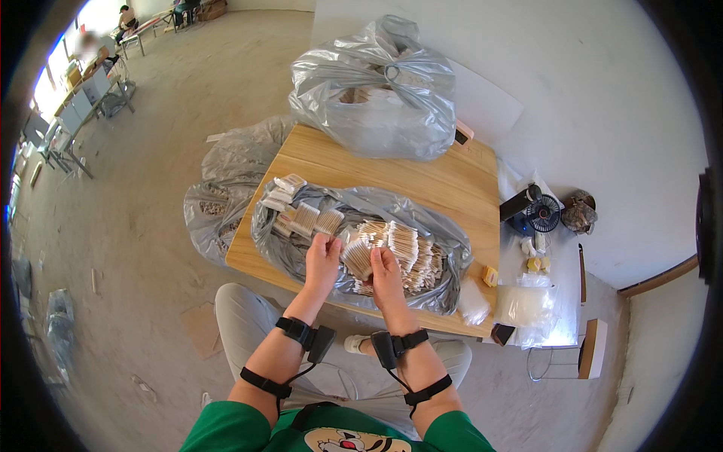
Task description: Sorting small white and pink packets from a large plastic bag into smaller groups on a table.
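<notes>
Over the table my right hand (pixel 387 280) is closed around a fanned bundle of cotton swabs (pixel 357 258). My left hand (pixel 322 265) is at the bundle's left side, thumb and fingers pinched together; what they grip is too small to make out, though something clear shows near the fingertips. Beneath both hands a grey plastic bag (pixel 452 227) lies spread open. A heap of loose cotton swabs (pixel 422 264) covers its right half. On its left half are several small packs of cotton swabs (pixel 304 218).
A large full grey bag (pixel 369 98) stands at the wooden table's (pixel 324 154) far end. More filled bags (pixel 218 203) sit on the floor at left. Clear plastic bags (pixel 472 301) and a small yellow box (pixel 489 276) lie at right, near a black fan (pixel 543 213).
</notes>
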